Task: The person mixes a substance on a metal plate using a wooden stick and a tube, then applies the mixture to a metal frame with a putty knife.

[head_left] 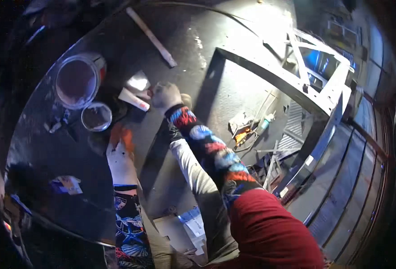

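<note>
My right hand [166,96], in a pale work glove, is stretched forward over the dark surface with its fingers curled. Just beyond its fingertips is a small, bright, shiny flat piece [139,81]. A white tube [134,99] lies beside it. The glare hides what exactly the fingers grip. My left hand [121,150], in a white glove with orange fingers, is nearer to me, and its fingers are smeared by motion. A small round tub [96,117] stands just past the left hand. Behind that tub is a larger white bucket [77,81] with brownish contents.
A long pale stick [151,37] lies at the back. At right stands a metal frame [274,74], with wires and an orange-and-black item [242,136] inside its outline. Crumpled paper [66,184] lies at left; a cardboard piece [175,233] is below.
</note>
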`<state>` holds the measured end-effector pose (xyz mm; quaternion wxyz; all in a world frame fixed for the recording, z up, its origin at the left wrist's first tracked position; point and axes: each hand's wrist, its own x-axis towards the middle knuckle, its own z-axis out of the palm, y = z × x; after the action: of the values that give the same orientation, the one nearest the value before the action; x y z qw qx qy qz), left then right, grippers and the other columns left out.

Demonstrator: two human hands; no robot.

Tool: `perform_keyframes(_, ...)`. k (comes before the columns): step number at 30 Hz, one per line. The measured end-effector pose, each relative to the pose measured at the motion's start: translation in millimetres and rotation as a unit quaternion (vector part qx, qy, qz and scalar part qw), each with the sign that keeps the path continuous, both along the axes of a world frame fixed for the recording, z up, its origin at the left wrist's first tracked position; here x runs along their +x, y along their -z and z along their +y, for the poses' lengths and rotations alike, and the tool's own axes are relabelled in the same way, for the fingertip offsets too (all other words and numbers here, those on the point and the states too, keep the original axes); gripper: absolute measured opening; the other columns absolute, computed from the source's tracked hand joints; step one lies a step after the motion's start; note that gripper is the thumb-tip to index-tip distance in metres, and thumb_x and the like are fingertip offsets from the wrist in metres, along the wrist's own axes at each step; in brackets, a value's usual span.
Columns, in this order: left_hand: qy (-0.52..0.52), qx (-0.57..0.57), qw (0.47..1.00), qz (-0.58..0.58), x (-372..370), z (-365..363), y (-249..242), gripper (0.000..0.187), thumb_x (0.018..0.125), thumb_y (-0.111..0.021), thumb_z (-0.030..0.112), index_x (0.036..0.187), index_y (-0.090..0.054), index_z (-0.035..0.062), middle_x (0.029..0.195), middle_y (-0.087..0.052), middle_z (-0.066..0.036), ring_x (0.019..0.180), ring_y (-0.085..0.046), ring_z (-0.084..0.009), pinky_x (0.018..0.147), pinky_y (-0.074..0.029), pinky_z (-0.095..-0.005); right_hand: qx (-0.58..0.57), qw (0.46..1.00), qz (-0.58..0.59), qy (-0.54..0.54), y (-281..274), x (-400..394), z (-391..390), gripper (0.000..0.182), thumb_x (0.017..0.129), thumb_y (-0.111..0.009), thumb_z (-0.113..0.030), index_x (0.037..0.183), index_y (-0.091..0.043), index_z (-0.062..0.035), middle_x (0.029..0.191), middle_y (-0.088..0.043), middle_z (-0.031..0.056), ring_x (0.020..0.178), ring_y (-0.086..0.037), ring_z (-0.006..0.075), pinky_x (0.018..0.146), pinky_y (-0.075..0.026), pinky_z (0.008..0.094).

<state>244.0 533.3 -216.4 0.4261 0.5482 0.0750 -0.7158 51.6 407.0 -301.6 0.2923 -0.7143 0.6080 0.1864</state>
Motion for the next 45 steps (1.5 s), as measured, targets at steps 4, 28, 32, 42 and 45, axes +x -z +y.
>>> perform_keyframes(4, 0.336, -0.138, 0.834, -0.417, -3.7, -29.9, -18.1, 0.049, 0.096, -0.055, 0.016, 0.139, -0.044, -0.0047, 0.139, -0.052, -0.018, 0.123, -0.054, -0.0294, 0.104, -0.042, -0.0360, 0.075, 0.992, -0.092, -0.036, -52.4, -10.2, 28.8, 0.024, 0.086, -0.057, -0.028, 0.092, -0.070, -0.0079, 0.092, -0.070, 0.0151, 0.087, -0.069, 0.0321, 0.077, -0.055, 0.0419)
perform_keyframes(28, 0.410, -0.083, 0.848, -0.327, 11.0, -30.4, -23.8, 0.032, 0.088, -0.059, 0.010, 0.117, -0.063, -0.0056, 0.099, -0.069, -0.011, 0.086, -0.063, -0.0179, 0.082, -0.050, -0.0303, 0.140, 0.848, -0.361, 0.362, -136.3, -26.5, 43.6, 0.049, 0.076, -0.076, -0.045, 0.101, -0.073, -0.0028, 0.089, -0.072, 0.0165, 0.086, -0.070, 0.0240, 0.083, -0.053, 0.0334)
perform_keyframes(32, 0.397, -0.120, 0.863, -0.288, -16.5, -39.1, -41.8, 0.044, 0.083, -0.062, 0.011, 0.126, -0.058, -0.0023, 0.111, -0.067, -0.015, 0.097, -0.065, -0.0227, 0.088, -0.050, -0.0340, 0.103, 0.911, -0.253, 0.310, -134.2, -16.5, 43.0, 0.041, 0.072, -0.078, -0.034, 0.097, -0.073, -0.0023, 0.087, -0.071, 0.0193, 0.082, -0.070, 0.0277, 0.077, -0.054, 0.0354)
perform_keyframes(42, 0.566, -0.388, 0.537, -0.491, -41.0, -38.4, -39.9, 0.069, 0.080, -0.065, 0.004, 0.144, -0.040, 0.0082, 0.135, -0.053, -0.019, 0.123, -0.052, -0.0368, 0.103, -0.042, -0.0384, 0.201, 0.854, -0.266, 0.399, -115.9, -38.0, 47.5, 0.037, 0.078, -0.067, -0.041, 0.104, -0.074, -0.0145, 0.108, -0.070, 0.0132, 0.101, -0.067, 0.0289, 0.089, -0.053, 0.0359)
perform_keyframes(45, 0.562, -0.277, 0.662, -0.411, -29.1, -35.4, -25.6, 0.050, 0.084, -0.059, 0.008, 0.133, -0.052, 0.0056, 0.122, -0.058, -0.024, 0.112, -0.056, -0.0382, 0.095, -0.045, -0.0416, 0.123, 0.912, -0.248, 0.303, -108.0, -49.4, 46.4, 0.050, 0.074, -0.072, -0.045, 0.114, -0.070, -0.0139, 0.113, -0.069, 0.0125, 0.103, -0.067, 0.0283, 0.092, -0.051, 0.0342)
